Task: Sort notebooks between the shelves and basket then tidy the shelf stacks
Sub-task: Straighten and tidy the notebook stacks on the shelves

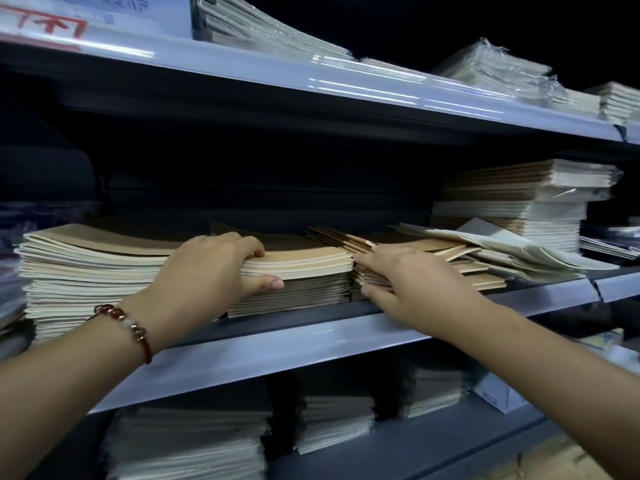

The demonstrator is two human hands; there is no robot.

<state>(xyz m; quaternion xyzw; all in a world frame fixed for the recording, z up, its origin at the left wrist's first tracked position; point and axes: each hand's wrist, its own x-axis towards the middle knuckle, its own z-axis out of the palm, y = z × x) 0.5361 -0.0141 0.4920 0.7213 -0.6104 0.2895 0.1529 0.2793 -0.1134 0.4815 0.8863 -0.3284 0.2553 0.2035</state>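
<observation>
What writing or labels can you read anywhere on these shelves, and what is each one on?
None can be read for sure.
Red brush strokes on the white sign at top left: cropped, unreadable.
Faint bluish characters on the same sign's upper part: too blurred.
Blue mark on the white box on the lower shelf: too small.
Notebook covers: no readable print.

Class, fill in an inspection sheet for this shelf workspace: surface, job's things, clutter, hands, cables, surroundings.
Surface: middle shelf, grey front lip, carrying stacks.
Job's things: middle notebook stack; fanned notebooks lying askew right of it; tall left stack.
Clutter: loose plastic-wrapped sheets slumped over the right end.
Hands: left hand grips the middle stack's top few notebooks, thumb beneath; right hand has its fingers among the fanned notebooks.
Cables: nothing seen.
Surroundings: wrapped packs on the upper shelf; more stacks below; basket not in view.
</observation>
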